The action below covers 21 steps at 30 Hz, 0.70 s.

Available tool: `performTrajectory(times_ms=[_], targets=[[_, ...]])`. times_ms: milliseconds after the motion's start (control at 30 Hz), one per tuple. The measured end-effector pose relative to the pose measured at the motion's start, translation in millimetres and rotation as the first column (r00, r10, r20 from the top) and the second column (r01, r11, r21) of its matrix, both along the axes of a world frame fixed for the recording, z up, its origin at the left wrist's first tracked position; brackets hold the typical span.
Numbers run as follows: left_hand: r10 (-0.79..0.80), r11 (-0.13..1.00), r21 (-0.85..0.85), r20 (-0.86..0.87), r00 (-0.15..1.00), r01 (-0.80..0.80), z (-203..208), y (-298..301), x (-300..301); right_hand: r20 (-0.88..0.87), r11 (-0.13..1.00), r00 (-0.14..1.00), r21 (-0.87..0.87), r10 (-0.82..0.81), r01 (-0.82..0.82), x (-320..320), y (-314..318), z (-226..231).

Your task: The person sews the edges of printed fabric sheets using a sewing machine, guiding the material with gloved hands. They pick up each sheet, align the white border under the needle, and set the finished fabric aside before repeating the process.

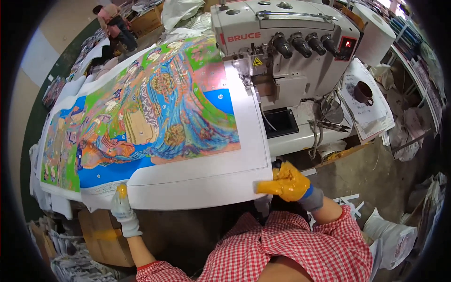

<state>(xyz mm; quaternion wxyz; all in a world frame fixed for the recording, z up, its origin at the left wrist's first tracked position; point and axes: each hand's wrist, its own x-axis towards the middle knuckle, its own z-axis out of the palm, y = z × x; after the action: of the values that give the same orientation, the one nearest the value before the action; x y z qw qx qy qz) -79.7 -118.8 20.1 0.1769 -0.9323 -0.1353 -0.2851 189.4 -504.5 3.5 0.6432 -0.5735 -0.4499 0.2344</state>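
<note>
A large white cloth [197, 181] printed with a colourful pattern of figures lies spread over the machine table, its near edge hanging toward me. My left hand [124, 209], in a whitish glove with a yellow thumb tip, pinches that edge left of centre, thumb on top and fingers hidden underneath. At the near right corner, my right hand [289, 182], in a yellow-coated glove with a blue and grey cuff, is closed on the cloth with one digit laid along its top. The cloth's right edge runs beside the needle area of a white overlock sewing machine [291, 66].
A brown mug [363, 93] stands on papers right of the machine, near tweezers [332, 125] and a large thread cone [373, 35]. A cardboard box [104, 237] sits below left. White scraps [352, 202] litter the floor at right. Another person [115, 26] bends over at far left.
</note>
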Motion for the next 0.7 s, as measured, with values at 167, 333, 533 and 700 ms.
performTrajectory(times_ms=[167, 333, 533, 700], targets=[[-0.044, 0.998, -0.039, 0.022, 0.999, 0.045, 17.3, 11.5, 52.4, 0.494, 0.99, 0.864, -0.043, -0.099, 0.138, 43.8, 15.4, 2.4], [-0.084, 0.991, -0.103, -0.03, 0.996, 0.08, 22.0, 42.2, 104.1, -0.195, 0.992, 0.981, 0.122, -0.015, 0.04, 58.8, 27.6, 9.6], [-0.027, 0.994, -0.105, -0.081, 0.996, 0.018, 16.2, 77.9, 132.8, -0.153, 0.989, 0.987, -0.131, 0.047, -0.067, 32.0, 20.9, 17.6], [-0.043, 0.933, -0.346, -0.385, 0.922, -0.101, 53.6, 10.1, 117.0, -0.366, 1.0, 0.931, -0.028, 0.003, -0.014, 8.1, 1.2, -0.3]])
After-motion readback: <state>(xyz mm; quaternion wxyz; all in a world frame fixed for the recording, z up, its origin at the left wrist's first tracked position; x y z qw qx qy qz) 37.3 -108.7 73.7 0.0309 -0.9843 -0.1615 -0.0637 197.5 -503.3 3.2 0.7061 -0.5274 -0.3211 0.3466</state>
